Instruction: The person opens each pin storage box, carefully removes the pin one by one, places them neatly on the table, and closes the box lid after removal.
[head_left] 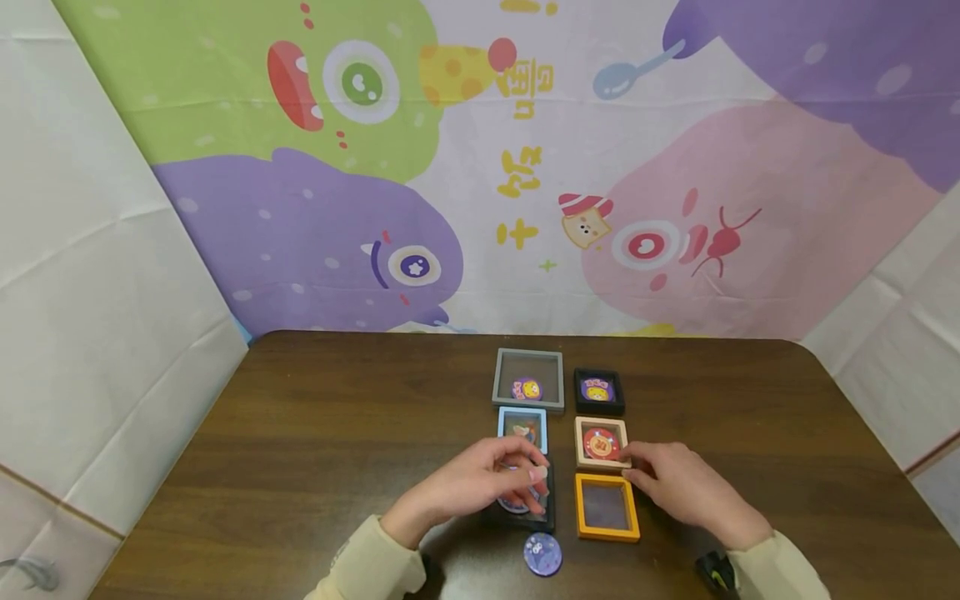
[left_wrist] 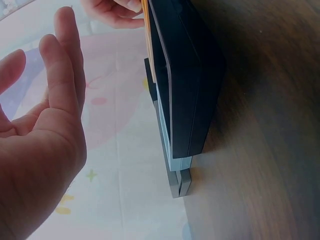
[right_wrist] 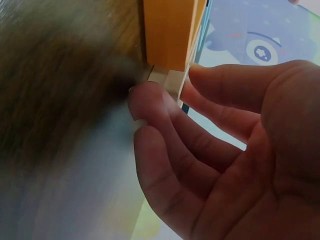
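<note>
My left hand (head_left: 491, 479) hovers over a larger black frame (head_left: 553, 500), fingers loosely bent and holding nothing. In the left wrist view, a gap separates that hand (left_wrist: 50, 100) from the black frame (left_wrist: 195, 75). Much of the round badge inside is hidden under the fingers. My right hand (head_left: 678, 483) pinches the right edge of a beige frame (head_left: 581, 454), near its lower corner. Inside this frame is a round red badge (head_left: 600, 444). Just below it lies an orange frame (head_left: 636, 521) with a clear pane and no badge.
A loose purple badge (head_left: 542, 554) lies on the table (head_left: 360, 408) below the black frame. Behind are a light blue frame (head_left: 522, 411), a grey frame (head_left: 528, 354) and a small black frame (head_left: 598, 372), each with something inside. A cartoon cloth (head_left: 480, 275) hangs behind the table.
</note>
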